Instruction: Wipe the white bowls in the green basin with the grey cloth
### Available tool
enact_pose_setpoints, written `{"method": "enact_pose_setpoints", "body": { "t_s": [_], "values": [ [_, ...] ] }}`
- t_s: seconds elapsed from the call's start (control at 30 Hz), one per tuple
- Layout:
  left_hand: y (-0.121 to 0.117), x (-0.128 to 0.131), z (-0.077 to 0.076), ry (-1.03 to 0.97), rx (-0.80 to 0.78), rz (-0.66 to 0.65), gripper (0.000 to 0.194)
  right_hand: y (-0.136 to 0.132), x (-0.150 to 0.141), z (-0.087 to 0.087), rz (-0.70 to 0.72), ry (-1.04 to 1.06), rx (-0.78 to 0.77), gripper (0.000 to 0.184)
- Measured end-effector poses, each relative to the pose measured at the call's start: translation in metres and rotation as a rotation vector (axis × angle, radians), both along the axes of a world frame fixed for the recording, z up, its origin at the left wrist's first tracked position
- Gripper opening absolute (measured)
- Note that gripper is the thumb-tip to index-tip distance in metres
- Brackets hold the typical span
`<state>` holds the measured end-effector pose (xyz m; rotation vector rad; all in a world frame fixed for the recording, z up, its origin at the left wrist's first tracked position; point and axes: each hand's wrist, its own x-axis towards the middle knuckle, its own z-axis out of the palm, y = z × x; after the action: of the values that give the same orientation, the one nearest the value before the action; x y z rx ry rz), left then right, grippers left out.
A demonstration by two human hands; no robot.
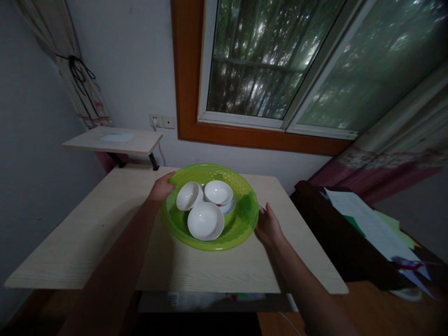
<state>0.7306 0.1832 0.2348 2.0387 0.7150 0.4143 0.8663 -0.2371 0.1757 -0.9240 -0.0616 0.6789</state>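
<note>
The table (224,273) is a pale, wood-grained board with rounded front corners; at its left rear a small raised shelf (82,140) in similar pale board stands on dark legs (153,161); a green basin (243,186) is over its middle, though whether the base touches the tabletop is hidden; soft shadows cross the surface.

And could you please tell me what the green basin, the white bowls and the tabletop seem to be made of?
The green basin: probably plastic, smooth, shiny and evenly coloured. The white bowls: likely glazed ceramic, given their glossy highlights. The tabletop: wood or wood-look laminate, matte, with pale grain; I cannot tell which.
</note>
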Motion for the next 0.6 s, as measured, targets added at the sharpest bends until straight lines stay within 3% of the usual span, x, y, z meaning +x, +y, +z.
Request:
{"method": "enact_pose_setpoints", "body": {
  "t_s": [0.17, 0.37, 0.5, 0.6],
  "values": [
    [0.004, 0.001, -0.003, -0.027, 0.006, -0.043, 0.073, -0.004, -0.004, 0.000, -0.008, 0.002, 0.011, 0.036],
    [0.007, 0.002, -0.005, -0.029, -0.020, -0.055, 0.073, 0.027, 0.012, 0.017, 0.024, -0.034, 0.045, 0.045],
    [0.007, 0.002, -0.006, -0.037, -0.019, -0.055, 0.075, 0.047, 0.035, 0.024, 0.020, -0.028, -0.050, 0.051],
    [0.006, 0.002, -0.005, -0.038, -0.025, -0.059, 0.076, 0.059, 0.048, 0.027, 0.093, -0.038, -0.077, 0.054]
  ]
}}
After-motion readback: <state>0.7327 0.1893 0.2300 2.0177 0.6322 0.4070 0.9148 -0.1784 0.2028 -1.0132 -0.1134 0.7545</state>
